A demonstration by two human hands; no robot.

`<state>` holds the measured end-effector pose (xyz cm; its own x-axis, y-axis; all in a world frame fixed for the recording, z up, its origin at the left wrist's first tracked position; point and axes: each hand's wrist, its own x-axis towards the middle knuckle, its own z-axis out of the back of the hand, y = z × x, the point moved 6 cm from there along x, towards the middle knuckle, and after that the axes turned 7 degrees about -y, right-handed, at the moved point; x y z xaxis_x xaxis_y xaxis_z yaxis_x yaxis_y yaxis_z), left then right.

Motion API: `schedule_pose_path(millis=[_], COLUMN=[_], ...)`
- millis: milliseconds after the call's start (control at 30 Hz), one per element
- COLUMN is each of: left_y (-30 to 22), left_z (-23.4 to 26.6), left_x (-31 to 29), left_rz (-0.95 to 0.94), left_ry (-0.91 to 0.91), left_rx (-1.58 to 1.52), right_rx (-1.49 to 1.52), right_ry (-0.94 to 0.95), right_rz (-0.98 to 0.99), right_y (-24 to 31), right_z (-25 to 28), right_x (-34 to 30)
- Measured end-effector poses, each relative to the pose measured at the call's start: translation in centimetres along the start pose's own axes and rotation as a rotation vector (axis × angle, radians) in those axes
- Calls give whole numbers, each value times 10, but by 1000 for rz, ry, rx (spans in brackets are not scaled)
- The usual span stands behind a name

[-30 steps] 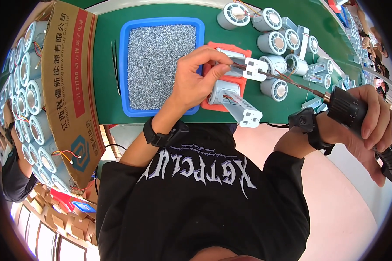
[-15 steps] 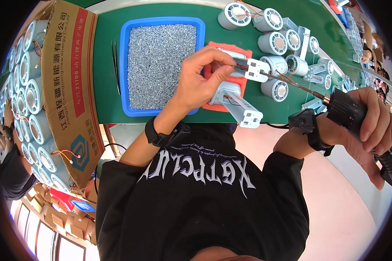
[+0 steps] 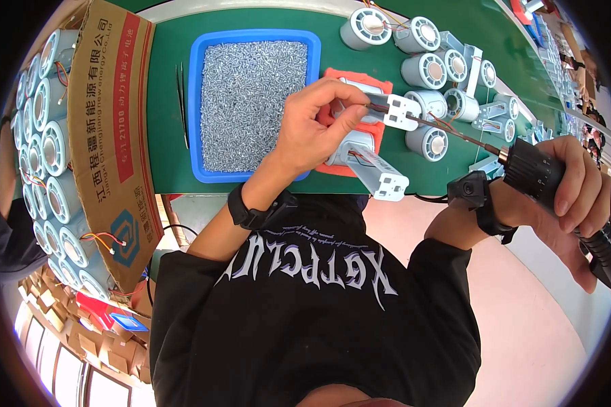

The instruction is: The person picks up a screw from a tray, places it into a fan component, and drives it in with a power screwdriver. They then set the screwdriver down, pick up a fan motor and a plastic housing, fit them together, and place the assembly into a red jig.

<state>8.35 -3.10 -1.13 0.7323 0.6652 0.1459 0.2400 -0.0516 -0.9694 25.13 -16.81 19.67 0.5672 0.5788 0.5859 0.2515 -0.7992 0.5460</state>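
Note:
My right hand (image 3: pixel 580 186) is wrapped around a black electric screwdriver (image 3: pixel 533 171), pointing left. Its long thin bit (image 3: pixel 458 134) runs through the white end plate of a light grey bracket (image 3: pixel 402 112). On the bracket's other side my left hand (image 3: pixel 319 125) is closed, thumb and forefinger pinched by the bit's tip; whatever lies between them is hidden. That bracket's motor housing rests on a red-orange cloth (image 3: pixel 330 73), partly behind my left hand. Nearer me, a second housing with a bracket (image 3: pixel 380 178) lies on the same cloth.
A blue tray (image 3: pixel 195 102) full of small silver screws is left of my hand, with black tweezers (image 3: pixel 181 105) beside it. Several grey motor housings (image 3: pixel 424 70) stand at the right on the green table (image 3: pixel 170 163). A cardboard box (image 3: pixel 108 88) of similar housings is far left.
Both hands and the screwdriver hold nearly the same pose, the bit still passing through the bracket's end plate. The view has shifted slightly. At the far left, another person's arm has moved.

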Motion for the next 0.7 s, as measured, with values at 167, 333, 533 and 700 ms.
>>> schedule_pose_path(millis=[167,333,533,700], left_y=[4,13,8,18], left_z=[-1,-1,-3,21], left_x=[-1,-1,1,-1], left_rz=[77,160,322,303], left_ry=[-11,8,165,-4], left_rx=[-214,-347,-92,-46], right_rx=[-58,-66,-55,-71], right_ry=[-47,-51,-107,-60], right_rz=[40,3,30,27], right_y=[-3,-3,0,-1], right_z=[5,16,24,18], right_x=[-8,-14,-15,-13])
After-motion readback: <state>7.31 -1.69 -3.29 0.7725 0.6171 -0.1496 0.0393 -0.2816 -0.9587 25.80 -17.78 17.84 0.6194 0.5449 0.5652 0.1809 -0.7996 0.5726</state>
